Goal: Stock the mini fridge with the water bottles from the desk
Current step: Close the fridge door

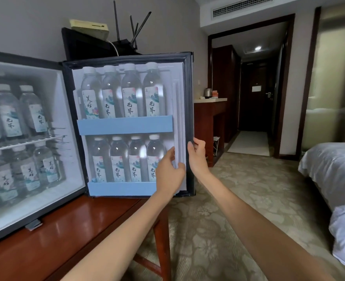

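As it stands wide open, fridge door (189, 94): centre of frame, inner side facing camera, hinged on its left to the mini fridge.
mini fridge (66, 110): left of frame, sits on the surface, interior lit.
water bottles (131, 92): all seen are inside the fridge, upright, with white caps and printed labels. Four in each door shelf, more in the cabinet at far left, above and below the wire shelf.
upper door shelf (125, 124): blue rail across mid door, row of four behind it.
lower door shelf (118, 188): blue rail at door bottom, row of four behind it; rightmost bottle partly hidden by left hand.
wire shelf (25, 141): white, splits the cabinet into two levels, both with bottles.
left hand (168, 173): lower right of door, fingers and thumb pinching the white inner liner edge.
right hand (198, 157): just right of left hand, fingers curled round the door's dark outer edge, thumb on the near side.
surface (66, 230): glossy reddish wood, lower left.
router (125, 40): black, antennas up, on top of the fridge.
bed (333, 165): right edge of frame, white bedding.
carpet (218, 220): patterned, lower centre.
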{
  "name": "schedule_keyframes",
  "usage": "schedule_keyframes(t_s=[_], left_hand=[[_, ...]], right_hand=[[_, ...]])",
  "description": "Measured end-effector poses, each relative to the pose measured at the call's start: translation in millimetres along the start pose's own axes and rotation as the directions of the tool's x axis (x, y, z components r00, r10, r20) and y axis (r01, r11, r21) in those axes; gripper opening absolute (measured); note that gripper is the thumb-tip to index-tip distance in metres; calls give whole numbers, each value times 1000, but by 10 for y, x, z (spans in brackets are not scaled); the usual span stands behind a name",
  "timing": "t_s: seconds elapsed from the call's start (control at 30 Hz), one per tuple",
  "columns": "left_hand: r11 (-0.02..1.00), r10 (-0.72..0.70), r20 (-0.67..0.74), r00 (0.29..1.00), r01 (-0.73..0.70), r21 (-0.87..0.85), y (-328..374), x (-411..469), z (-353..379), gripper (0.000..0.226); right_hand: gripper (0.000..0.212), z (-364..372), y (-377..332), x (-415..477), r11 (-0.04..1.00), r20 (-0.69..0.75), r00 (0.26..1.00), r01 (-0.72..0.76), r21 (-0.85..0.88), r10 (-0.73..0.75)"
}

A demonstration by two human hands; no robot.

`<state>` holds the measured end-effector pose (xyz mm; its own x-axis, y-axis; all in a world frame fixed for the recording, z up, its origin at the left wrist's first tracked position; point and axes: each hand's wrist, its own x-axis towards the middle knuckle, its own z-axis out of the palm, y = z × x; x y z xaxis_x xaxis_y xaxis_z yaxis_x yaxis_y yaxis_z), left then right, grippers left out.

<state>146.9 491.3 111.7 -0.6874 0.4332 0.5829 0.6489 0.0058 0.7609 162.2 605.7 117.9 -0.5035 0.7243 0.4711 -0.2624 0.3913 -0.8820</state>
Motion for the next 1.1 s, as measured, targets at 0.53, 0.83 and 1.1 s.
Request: schedule_keyframes(t_s=[0.53,0.83,1.1], left_hand=[[997,78,-222,972,-82,-10,74,-954,-994,36],[994,88,-330,940,-60,92,0,-1383,-1895,49],[967,197,-459,866,-95,236,2,-1702,-2582,49]], right_hand=[[34,377,-525,-1410,978,-259,949,202,60,-180],[36,1074,-742,-2246,889,-123,951,308,340,-283],[59,1779,-929,-2759,855,158,892,335,397,-423]])
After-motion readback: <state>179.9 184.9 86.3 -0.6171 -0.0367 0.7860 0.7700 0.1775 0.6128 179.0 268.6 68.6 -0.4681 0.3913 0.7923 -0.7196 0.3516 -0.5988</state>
